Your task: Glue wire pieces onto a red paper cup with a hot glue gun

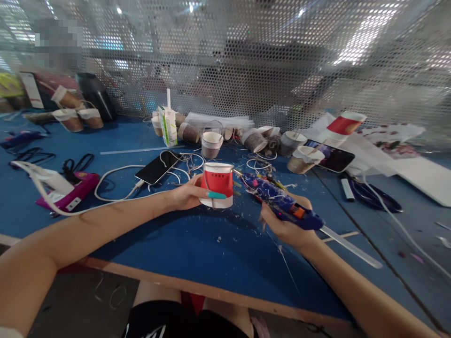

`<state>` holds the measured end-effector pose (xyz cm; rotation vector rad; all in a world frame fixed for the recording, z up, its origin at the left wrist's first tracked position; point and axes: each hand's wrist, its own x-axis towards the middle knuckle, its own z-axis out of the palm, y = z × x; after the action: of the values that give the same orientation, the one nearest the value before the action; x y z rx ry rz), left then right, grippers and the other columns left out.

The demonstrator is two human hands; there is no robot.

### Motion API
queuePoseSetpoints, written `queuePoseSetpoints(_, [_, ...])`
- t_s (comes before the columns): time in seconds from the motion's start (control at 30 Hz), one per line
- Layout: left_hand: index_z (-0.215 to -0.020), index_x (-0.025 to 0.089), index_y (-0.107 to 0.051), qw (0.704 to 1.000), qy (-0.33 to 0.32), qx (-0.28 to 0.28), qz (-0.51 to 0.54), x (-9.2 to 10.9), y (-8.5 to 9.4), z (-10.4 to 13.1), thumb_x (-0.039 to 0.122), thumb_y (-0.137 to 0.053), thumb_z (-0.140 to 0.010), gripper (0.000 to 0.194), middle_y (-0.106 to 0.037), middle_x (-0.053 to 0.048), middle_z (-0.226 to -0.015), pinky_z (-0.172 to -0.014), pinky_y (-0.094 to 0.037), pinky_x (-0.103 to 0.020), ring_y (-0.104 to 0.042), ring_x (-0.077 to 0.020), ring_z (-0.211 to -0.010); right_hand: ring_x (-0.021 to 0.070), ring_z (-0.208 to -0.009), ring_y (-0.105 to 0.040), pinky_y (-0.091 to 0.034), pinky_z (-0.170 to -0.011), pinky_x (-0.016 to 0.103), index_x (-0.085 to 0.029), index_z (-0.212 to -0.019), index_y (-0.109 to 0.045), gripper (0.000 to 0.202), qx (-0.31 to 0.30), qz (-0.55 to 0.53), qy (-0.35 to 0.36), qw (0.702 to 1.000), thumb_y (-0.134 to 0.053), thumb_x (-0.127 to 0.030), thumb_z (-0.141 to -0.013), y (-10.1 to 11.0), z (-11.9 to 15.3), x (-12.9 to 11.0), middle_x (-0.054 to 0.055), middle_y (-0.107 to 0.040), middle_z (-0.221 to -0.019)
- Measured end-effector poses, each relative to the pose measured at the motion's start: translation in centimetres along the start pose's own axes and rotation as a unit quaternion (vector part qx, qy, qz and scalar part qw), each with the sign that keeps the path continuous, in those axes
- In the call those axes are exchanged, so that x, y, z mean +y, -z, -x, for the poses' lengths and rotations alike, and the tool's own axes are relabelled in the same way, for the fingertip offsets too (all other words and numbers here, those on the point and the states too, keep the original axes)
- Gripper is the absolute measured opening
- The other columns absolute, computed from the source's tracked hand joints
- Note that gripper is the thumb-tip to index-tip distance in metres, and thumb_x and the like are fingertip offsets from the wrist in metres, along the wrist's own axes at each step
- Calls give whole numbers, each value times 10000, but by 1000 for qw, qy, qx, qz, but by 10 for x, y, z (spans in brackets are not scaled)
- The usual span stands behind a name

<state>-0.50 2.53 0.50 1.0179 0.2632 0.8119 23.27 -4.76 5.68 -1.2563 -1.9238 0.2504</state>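
Red paper cup (pixel 219 183), one: held near-upright over the blue table (pixel 197 253); red wall mostly bare. Left hand (pixel 191 193): thumb and fingers closed round it. Right hand (pixel 287 226): fingers wrapped about a glue gun (pixel 278 199), nozzle near the rim, contact unclear. Behind: grey-brown covered cup (pixel 211 148), loop-handled, seemingly further along.

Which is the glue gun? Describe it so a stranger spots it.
At the blue table, find the right hand. It holds the glue gun, dark blue; unlike the red and white cup beside it, a pale stick protrudes from its back.
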Motion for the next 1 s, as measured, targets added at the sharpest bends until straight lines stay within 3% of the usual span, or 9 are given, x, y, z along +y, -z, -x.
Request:
queuePoseSetpoints(0.33, [-1313,217,-576,1000,-5,-3,8,2,-2,-2,234,-854,-562,801,-760,-87,-1072,-924,-536,-409,-728,-272,-1000,153,-444,-488,-437,-469,314,-255,-516,-420,272,19,6,3,1000,-580,-250,-736,-2,-3,2,4,-519,-482])
queuePoseSetpoints(0.47, [-1248,211,-610,999,-13,46,-4,1,-1,-3,210,-859,-572,720,-761,-76,-1031,-924,-527,-414,-723,-266,-974,160,-494,-510,-432,-511,313,-255,-563,-418,265,48,46,17,998,-552,-281,-790,0,-5,6,11,-533,-529])
queuePoseSetpoints(0.6, [-1059,180,-660,992,-29,122,-10,0,-2,-5,173,-897,-508,600,-747,-51,-952,-881,-535,-394,-713,-226,-883,167,-517,-498,-383,-526,319,-258,-636,-368,295,61,187,29,980,-541,-397,-830,2,-12,15,25,-523,-609])
queuePoseSetpoints(0.77, [-1069,175,-643,989,-44,142,-21,-2,-2,-7,194,-915,-492,637,-728,-49,-970,-837,-536,-359,-699,-205,-868,202,-532,-535,-323,-484,314,-239,-766,-433,477,-30,334,-47,941,-596,-687,-786,6,-19,30,50,-535,-741])
queuePoseSetpoints(0.9, [-1136,174,-626,990,-45,125,-44,-3,-1,-7,233,-914,-532,672,-722,-56,-987,-855,-530,-352,-696,-207,-903,312,-785,-641,-486,-614,391,-218,-883,-466,599,-105,294,-43,949,-631,-769,-716,9,-19,42,100,-570,-871])
queuePoseSetpoints(1.0, [-1134,189,-620,989,-46,132,-49,-4,-3,-7,240,-923,-536,673,-722,-50,-996,-881,-524,-373,-695,-216,-927,384,-1034,-598,-526,-811,511,-209,-988,-489,715,-124,234,-22,964,-696,-790,-627,12,-18,40,153,-569,-1036])
